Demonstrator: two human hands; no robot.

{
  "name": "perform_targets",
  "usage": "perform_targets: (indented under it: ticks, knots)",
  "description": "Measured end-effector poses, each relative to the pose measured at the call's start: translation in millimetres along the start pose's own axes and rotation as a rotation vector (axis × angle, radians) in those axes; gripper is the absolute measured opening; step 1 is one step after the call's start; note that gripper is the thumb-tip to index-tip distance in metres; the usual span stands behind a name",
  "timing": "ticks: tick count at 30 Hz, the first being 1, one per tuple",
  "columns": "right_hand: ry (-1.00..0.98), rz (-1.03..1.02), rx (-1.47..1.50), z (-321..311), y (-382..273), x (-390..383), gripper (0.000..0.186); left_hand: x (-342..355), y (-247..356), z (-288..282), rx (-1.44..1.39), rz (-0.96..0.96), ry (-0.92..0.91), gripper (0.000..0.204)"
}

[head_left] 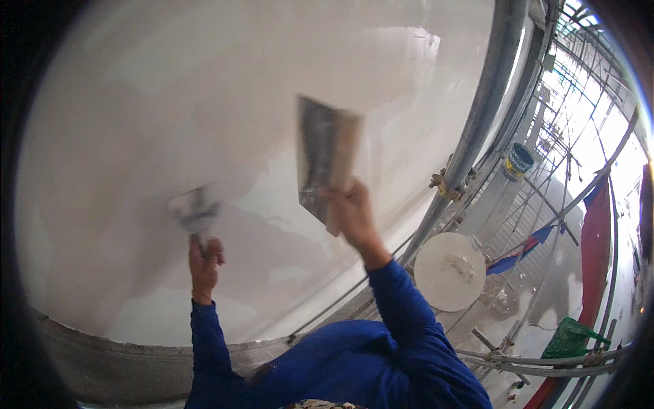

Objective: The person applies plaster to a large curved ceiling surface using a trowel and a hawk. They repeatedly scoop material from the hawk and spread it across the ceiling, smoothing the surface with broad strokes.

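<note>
My right hand (353,213) grips a wide flat metal trowel (321,155), held up against the white plastered wall (204,102). Its blade is smeared with putty. My left hand (204,262) holds a smaller putty knife (196,213), its blade loaded with white putty and blurred, close to the wall. Both arms wear blue sleeves and reach up from the lower edge.
A grey scaffold pipe (477,123) runs diagonally at the right of the wall. Below it rests a round white pan (449,271) with a lump of putty. A paint bucket (519,161) sits farther off, with scaffold bars, red and blue cloth and a green basket (569,339).
</note>
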State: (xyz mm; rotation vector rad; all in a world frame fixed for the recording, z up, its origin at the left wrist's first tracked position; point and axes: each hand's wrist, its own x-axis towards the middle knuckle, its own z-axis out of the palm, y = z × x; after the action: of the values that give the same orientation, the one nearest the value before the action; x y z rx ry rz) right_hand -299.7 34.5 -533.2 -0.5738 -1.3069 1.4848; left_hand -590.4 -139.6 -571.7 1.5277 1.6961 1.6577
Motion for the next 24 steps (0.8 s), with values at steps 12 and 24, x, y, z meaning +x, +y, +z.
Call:
perform_targets:
  ticks: [12,24]
  knots:
    - [-0.798,-0.652,-0.888,-78,-30,-56,0.051,-26,55,100,-0.384,-0.610,-0.620,0.051]
    - [-0.017,-0.044,-0.476,-119,45,-21,0.031,-25,54,41,-0.322,-0.090,-0.119,0.055]
